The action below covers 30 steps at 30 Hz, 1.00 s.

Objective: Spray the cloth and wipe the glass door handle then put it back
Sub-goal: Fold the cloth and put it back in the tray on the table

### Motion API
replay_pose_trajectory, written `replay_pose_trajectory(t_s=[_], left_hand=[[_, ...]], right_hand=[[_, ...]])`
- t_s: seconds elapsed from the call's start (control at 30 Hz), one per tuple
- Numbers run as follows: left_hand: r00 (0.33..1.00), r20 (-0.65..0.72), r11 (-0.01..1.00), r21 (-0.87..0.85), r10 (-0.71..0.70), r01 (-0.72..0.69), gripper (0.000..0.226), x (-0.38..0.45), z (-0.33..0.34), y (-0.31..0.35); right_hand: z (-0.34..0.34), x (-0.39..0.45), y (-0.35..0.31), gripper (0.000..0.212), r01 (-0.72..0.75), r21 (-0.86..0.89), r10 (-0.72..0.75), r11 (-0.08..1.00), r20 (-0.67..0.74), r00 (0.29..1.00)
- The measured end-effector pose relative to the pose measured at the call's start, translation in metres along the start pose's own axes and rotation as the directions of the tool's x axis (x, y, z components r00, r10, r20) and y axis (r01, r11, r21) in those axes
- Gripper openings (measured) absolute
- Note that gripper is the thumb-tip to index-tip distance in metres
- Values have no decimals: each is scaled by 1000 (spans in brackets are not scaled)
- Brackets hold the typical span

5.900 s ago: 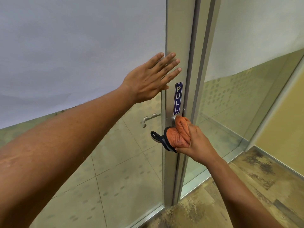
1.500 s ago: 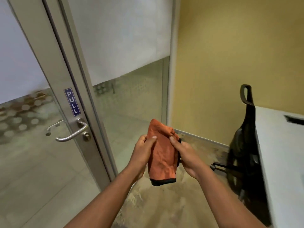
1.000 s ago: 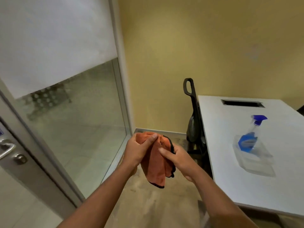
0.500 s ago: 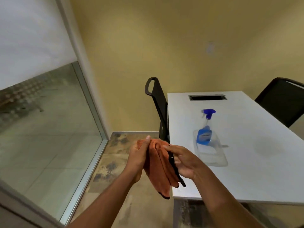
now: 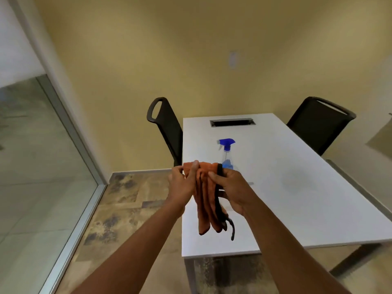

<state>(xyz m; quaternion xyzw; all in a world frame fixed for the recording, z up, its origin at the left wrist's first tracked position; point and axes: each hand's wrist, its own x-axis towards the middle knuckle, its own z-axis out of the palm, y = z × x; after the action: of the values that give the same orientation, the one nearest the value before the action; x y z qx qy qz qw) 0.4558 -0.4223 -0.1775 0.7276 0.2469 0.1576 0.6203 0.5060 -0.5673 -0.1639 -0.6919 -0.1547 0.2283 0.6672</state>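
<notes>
Head view: a folded orange microfibre cloth [image 5: 209,200] with black trim is pinched by left hand [image 5: 182,185] and right hand [image 5: 232,190]. It is held over the white rectangular desk [image 5: 297,198], presumably for setting down.

Office meeting room, white table [image 5: 297,187], black chairs [image 5: 318,124], glass partition [image 5: 31,166]

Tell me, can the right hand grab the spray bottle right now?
Probably not yet: the right hand and left hand both grip the orange cloth. The spray bottle stands just beyond on the table, nothing between.
</notes>
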Motion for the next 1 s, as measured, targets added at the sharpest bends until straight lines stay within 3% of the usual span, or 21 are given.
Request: replay_pose_trajectory(t_s=[0.1,0.23,0.4,0.47,0.53,0.6,0.7,0.83,1.0], left_hand=[[989,124,996,34,-81,77,79,10,15,-5],[936,346,996,-31,-67,83,72,27,35,-6],[966,257,997,-74,1,19,16,67,50,-10],[974,228,994,-102,-11,35,12,86,46,-10],[983,186,992,-121,-9,32,12,105,41,-10],[991,132,989,-148,-7,27,13,122,37,-9],[995,99,983,-186,13,6,13,141,37,-12],[993,99,981,-189,68,-49,12,162,47,-18],[973,148,980,-120,178,-161,11,171,63,-25]], right_hand=[[-15,9,5,34,-7,-2,7,1000,-132,991],[-31,28,7,38,2,-48,-13,999,-225,974],[-55,58,9,25,16,-55,-31,998,-281,959],[-67,73,10,15,28,-182,-93,983,-355,930],[-78,89,15,20,-4,-372,-183,928,-464,867],[-78,105,16,24,-51,-533,-314,844,-570,760],[-67,124,15,19,-40,-642,-462,765,-592,660],[-53,142,13,16,-23,-689,-516,724,-564,644],[-33,156,16,22,55,-734,-543,677,-448,710]])
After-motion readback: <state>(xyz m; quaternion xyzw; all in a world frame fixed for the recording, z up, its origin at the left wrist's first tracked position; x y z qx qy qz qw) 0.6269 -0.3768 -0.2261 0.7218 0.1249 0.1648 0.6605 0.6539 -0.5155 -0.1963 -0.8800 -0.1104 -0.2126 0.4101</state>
